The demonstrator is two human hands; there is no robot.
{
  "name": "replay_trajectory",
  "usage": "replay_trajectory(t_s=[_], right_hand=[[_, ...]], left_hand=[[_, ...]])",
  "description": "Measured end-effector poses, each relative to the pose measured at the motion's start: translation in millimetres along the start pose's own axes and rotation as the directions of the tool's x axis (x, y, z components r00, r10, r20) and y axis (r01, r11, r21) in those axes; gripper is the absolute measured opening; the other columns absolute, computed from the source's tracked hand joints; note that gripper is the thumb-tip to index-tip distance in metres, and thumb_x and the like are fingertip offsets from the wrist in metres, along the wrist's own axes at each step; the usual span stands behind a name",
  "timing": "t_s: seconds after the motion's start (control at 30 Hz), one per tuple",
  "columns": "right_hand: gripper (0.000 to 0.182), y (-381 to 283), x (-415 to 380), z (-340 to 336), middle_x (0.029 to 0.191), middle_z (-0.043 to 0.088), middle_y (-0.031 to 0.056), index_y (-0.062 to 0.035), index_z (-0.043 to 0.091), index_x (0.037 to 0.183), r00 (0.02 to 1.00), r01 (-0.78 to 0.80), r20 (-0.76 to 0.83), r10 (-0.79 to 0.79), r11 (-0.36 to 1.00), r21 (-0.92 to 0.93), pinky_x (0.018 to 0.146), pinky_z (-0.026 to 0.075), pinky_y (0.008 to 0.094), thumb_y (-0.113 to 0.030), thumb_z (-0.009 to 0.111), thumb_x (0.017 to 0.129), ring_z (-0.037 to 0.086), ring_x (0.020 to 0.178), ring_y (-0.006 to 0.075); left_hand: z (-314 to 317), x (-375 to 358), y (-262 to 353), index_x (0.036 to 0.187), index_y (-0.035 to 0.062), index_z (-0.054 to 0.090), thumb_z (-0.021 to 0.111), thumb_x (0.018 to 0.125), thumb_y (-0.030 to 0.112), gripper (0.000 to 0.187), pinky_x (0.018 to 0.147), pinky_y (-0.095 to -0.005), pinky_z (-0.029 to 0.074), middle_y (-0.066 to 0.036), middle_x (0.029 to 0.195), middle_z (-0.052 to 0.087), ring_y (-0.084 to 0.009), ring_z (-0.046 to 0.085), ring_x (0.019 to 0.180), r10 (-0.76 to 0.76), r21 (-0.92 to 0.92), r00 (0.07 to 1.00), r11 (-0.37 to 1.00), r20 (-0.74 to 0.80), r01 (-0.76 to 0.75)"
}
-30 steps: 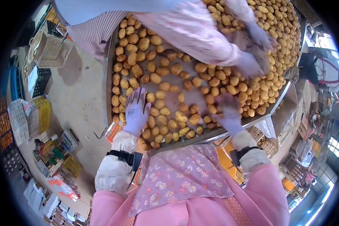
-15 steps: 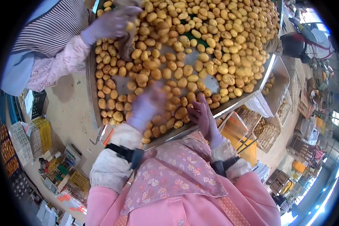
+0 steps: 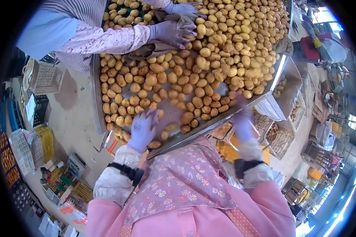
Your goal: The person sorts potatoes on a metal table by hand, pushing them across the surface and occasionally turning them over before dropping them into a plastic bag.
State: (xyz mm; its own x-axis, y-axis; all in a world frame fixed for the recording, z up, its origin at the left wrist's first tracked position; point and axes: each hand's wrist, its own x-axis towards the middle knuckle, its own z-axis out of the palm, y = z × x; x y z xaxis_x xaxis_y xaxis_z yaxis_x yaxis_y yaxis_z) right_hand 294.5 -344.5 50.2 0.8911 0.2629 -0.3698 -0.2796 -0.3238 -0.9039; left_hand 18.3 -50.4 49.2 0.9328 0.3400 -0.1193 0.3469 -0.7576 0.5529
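Observation:
Small yellow-brown potatoes (image 3: 209,63) cover a metal sorting table (image 3: 178,139) in front of me. My left hand (image 3: 142,129), in a thin purple glove, lies on the potatoes near the close left corner, its fingers stretched out. A bare wet-looking patch of table shows just right of its fingertips. Over the right part of the near rim is my right hand (image 3: 243,120), gloved alike. Motion smears its fingers, so whether they hold a potato is hidden from me.
Across on the left, a co-worker's gloved hands (image 3: 172,31) press on the potatoes with a brown cloth (image 3: 156,48) under them. Right of the table hangs a chute (image 3: 286,89) above crates (image 3: 281,138) with potatoes. Another person (image 3: 330,49) stands at far right.
My left hand has moved left and down, toward the near corner. My right hand has swung right to the rim. The co-worker's hands reached farther right over the potatoes with the cloth.

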Motion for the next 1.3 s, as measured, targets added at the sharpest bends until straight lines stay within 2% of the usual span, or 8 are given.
replay_trajectory(t_s=[0.07,0.17,0.47,0.67,0.8,1.0,1.23,1.3], right_hand=[[0.038,7,-14,112,0.118,0.068,0.0153,-0.0132,0.068,0.122,0.624,0.78,0.581,-0.523,0.464,-0.42,0.094,0.054,0.039,-0.003,0.06,0.087,0.066,0.111,0.0278],[0.031,-4,-32,211,0.144,0.051,0.0123,-0.0265,0.067,0.121,0.725,0.687,0.683,-0.095,0.024,-0.726,0.105,0.047,0.0438,-0.017,0.056,0.094,0.057,0.125,0.0341],[0.044,-39,12,185,0.114,0.063,0.0131,-0.0313,0.058,0.135,0.744,0.632,0.661,-0.1,0.426,-0.647,0.079,0.053,0.0521,-0.023,0.064,0.092,0.067,0.102,0.0348],[0.052,15,-35,227,0.12,0.062,0.0124,-0.0269,0.055,0.137,0.533,0.808,0.807,-0.253,-0.131,-0.574,0.087,0.051,0.0474,-0.027,0.069,0.087,0.065,0.109,0.0327],[0.06,8,-33,213,0.139,0.054,0.0154,-0.0232,0.05,0.142,0.691,0.697,0.707,0.15,0.123,-0.707,0.096,0.05,0.0441,-0.027,0.072,0.087,0.062,0.118,0.0301],[0.05,7,-21,162,0.132,0.057,0.018,-0.0167,0.054,0.139,0.595,0.709,0.783,-0.184,0.578,-0.403,0.098,0.05,0.0464,-0.021,0.065,0.09,0.06,0.117,0.0388],[0.041,-18,-26,171,0.13,0.059,0.0156,-0.0172,0.059,0.134,0.727,0.572,0.681,0.083,0.476,-0.669,0.093,0.052,0.0467,-0.02,0.062,0.093,0.061,0.115,0.0368],[0.037,-32,-17,197,0.125,0.062,0.0155,-0.0174,0.059,0.132,0.574,0.793,0.691,-0.439,0.507,-0.337,0.089,0.054,0.0457,-0.021,0.059,0.095,0.063,0.111,0.0365]], left_hand=[[7,37,8,0.13,0.0127,0.063,0.06,0.088,0.016,0.043,0.091,-0.0452,0.052,-0.012,0.127,0.064,-0.0349,0.063,0.107,-0.018,0.135,0.991,0.99,-0.135,0.036],[31,55,-17,0.135,0.0136,0.059,0.059,0.085,0.013,0.05,0.089,-0.0454,0.052,-0.012,0.127,0.063,-0.0337,0.063,0.108,0.013,0.337,0.998,0.941,-0.056,0.007],[35,-29,-14,0.122,0.0172,0.065,0.066,0.08,0.022,0.043,0.085,-0.0465,0.053,-0.013,0.127,0.061,-0.0314,0.063,0.107,-0.145,0.221,0.989,0.966,0.018,0.137],[26,-36,-18,0.124,0.016,0.064,0.068,0.079,0.02,0.045,0.083,-0.0464,0.053,-0.013,0.121,0.06,-0.0352,0.063,0.104,-0.133,0.131,0.991,0.983,0.008,0.131],[29,-47,-31,0.129,0.0138,0.064,0.065,0.082,0.011,0.047,0.089,-0.0473,0.052,-0.015,0.126,0.06,-0.0378,0.061,0.11,-0.244,0.059,0.968,0.969,0.054,0.241],[24,-53,-32,0.13,0.0128,0.063,0.066,0.082,0.007,0.048,0.091,-0.0473,0.052,-0.015,0.126,0.059,-0.0381,0.061,0.11,-0.261,0.018,0.965,0.965,0.03,0.261],[23,-62,-30,0.131,0.0131,0.063,0.063,0.085,0.011,0.047,0.095,-0.0488,0.05,-0.016,0.128,0.061,-0.0383,0.059,0.115,-0.218,0.03,0.976,0.975,-0.01,0.218],[22,-65,-31,0.134,0.0134,0.061,0.063,0.085,0.011,0.05,0.096,-0.0491,0.05,-0.017,0.133,0.059,-0.0394,0.059,0.116,-0.203,-0.001,0.979,0.979,-0.027,0.203]])
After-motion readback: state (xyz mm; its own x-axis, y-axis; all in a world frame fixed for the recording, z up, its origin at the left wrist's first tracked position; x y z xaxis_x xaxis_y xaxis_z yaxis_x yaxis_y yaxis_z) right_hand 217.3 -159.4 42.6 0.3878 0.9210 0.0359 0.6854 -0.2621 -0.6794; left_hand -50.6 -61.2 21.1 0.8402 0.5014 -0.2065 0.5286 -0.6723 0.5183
